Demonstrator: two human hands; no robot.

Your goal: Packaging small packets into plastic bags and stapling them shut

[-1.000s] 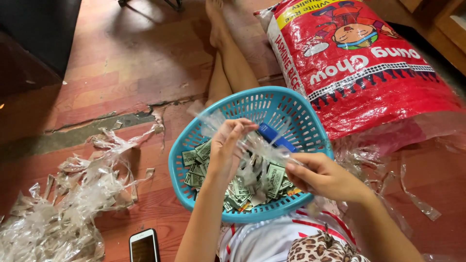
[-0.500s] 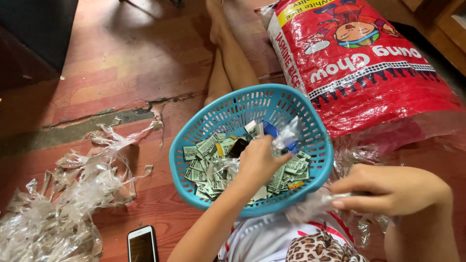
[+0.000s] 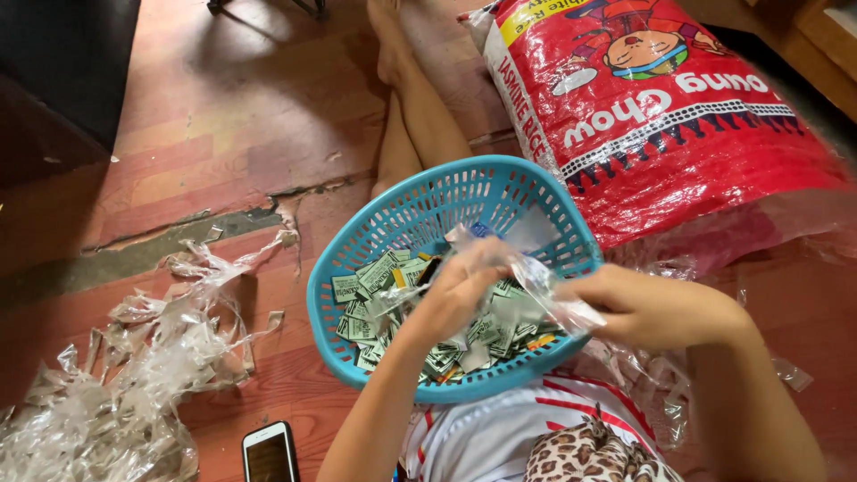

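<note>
A teal plastic basket (image 3: 384,223) sits on my lap, holding several small green and white paper packets (image 3: 370,286). Over the basket my left hand (image 3: 455,290) pinches one end of a clear plastic strip (image 3: 536,281). My right hand (image 3: 647,308) grips the other end of that strip at the basket's right rim. The two hands are close together, with the strip bunched between them.
A big red printed sack (image 3: 661,107) lies at the right behind the basket. A heap of torn clear plastic (image 3: 134,375) covers the red floor at the left. A phone (image 3: 270,453) lies face up near my knee. My bare leg (image 3: 415,107) stretches forward.
My right hand came back from the right to the basket rim. My left hand lifted out of the packets and met it on the clear strip.
</note>
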